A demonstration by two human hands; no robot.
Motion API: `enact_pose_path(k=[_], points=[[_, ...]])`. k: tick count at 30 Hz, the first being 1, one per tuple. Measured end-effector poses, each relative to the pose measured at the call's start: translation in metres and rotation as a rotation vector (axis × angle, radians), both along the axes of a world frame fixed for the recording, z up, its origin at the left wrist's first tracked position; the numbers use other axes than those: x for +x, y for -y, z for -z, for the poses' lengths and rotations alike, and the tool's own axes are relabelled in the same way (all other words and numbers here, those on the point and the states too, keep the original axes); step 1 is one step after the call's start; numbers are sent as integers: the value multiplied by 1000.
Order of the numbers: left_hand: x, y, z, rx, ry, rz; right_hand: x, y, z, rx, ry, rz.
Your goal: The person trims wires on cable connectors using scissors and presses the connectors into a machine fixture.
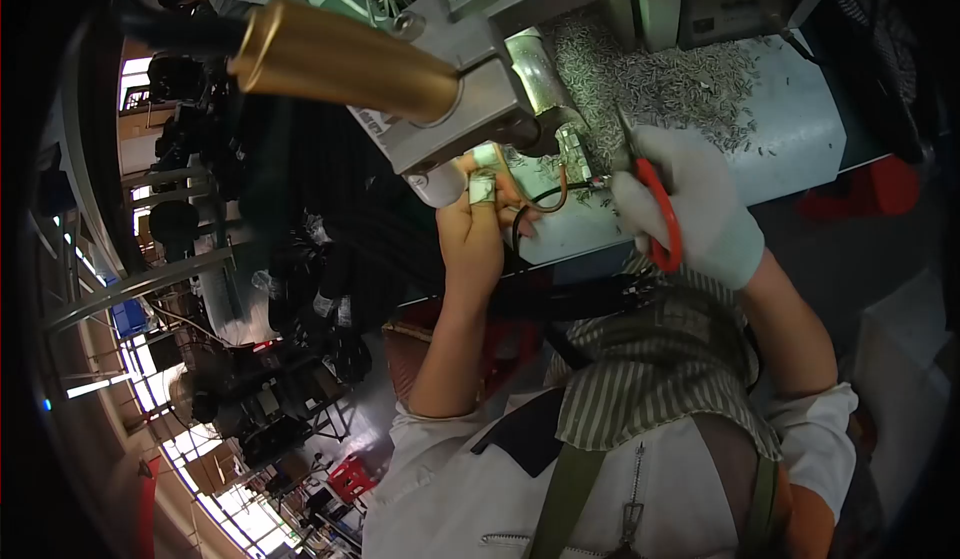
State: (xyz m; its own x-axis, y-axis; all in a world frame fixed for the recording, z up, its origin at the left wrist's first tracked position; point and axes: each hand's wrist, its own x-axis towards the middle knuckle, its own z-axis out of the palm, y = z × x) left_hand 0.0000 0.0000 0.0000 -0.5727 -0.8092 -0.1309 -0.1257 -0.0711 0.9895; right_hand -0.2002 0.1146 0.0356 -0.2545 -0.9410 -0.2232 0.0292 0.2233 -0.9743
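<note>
My left hand [475, 224], with white tape round some fingers, is closed on a black cable [545, 197] beneath the machine's head. A brown wire [563, 184] loops down from the fingers to the cable's end. My right hand [700, 204] wears a white glove and grips red-handled scissors [662, 214], whose blades point up toward the machine. The right fingertips are close to the cable's end, but I cannot tell whether they touch it. A small lit metal fixture [573, 151] stands between the hands.
A machine head [450, 124] with a brass-coloured cylinder [350, 64] overhangs my left hand. Many small metal clippings [690, 84] cover the pale worktop [800, 144]. A control box [735, 4] with red digits stands behind. Dark cables [330, 219] hang at the left.
</note>
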Motion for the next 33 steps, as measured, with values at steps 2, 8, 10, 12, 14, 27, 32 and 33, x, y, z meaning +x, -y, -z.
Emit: enact_pose_path(k=[2, 8, 10, 12, 14, 27, 32, 33], points=[[1, -18, -7, -178, -2, -268, -7, -27, -4, -41, 49, 11], [28, -63, -34, 531, -182, -39, 19, -68, -4, -31, -793, 241], [23, -69, -29, 675, -221, 211, 36, -67, -32, -33, -589, -39], [8, -85, -40, 651, -167, 178, 50, -62, -34, -98, -570, -261], [7, -88, -39, 564, -110, 244, 62, -56, -21, -98, -657, -358], [6, -89, -59, 50, 39, 465, 17, -86, -32, -176, -304, -43], [-24, -91, -62, -544, 116, 579, -9, -115, -37, 188, 227, 4], [-30, -93, -59, -847, 82, 588, -15, -120, -36, 255, 526, -20]])
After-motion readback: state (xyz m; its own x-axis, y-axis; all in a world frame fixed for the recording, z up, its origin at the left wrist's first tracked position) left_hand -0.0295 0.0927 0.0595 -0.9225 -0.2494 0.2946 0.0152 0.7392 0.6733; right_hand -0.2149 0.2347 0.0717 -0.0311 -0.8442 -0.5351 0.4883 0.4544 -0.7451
